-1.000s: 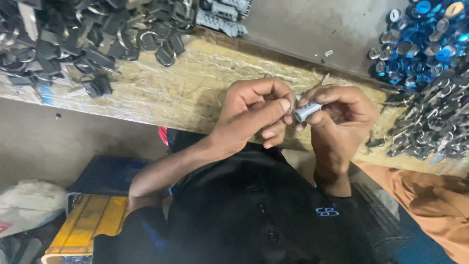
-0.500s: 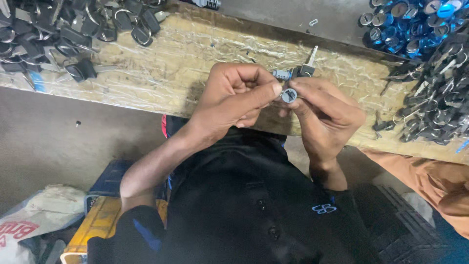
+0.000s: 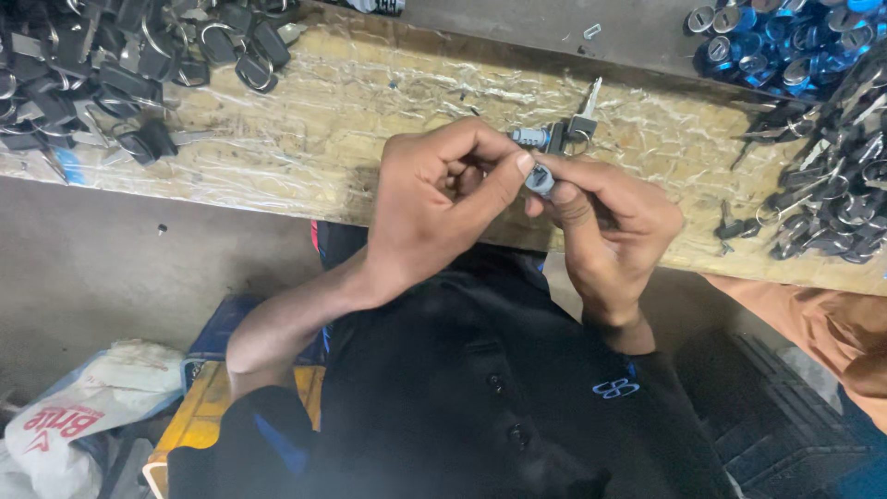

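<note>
head view:
- left hand: fingers curled, thumb and forefinger pinched on small grey lock cylinder, over near edge of bench.
- right hand: closed around same cylinder from below, fingertips meeting left thumb.
- key: black head, silver blade tilted up, just behind hands, beside second small cylinder.
- wooden bench: plastic-wrapped top.
- pile of black keys: far left.
- blue caps: far right corner.
- heap of dark keys: right edge.
- white bag: on floor, lower left.
</note>
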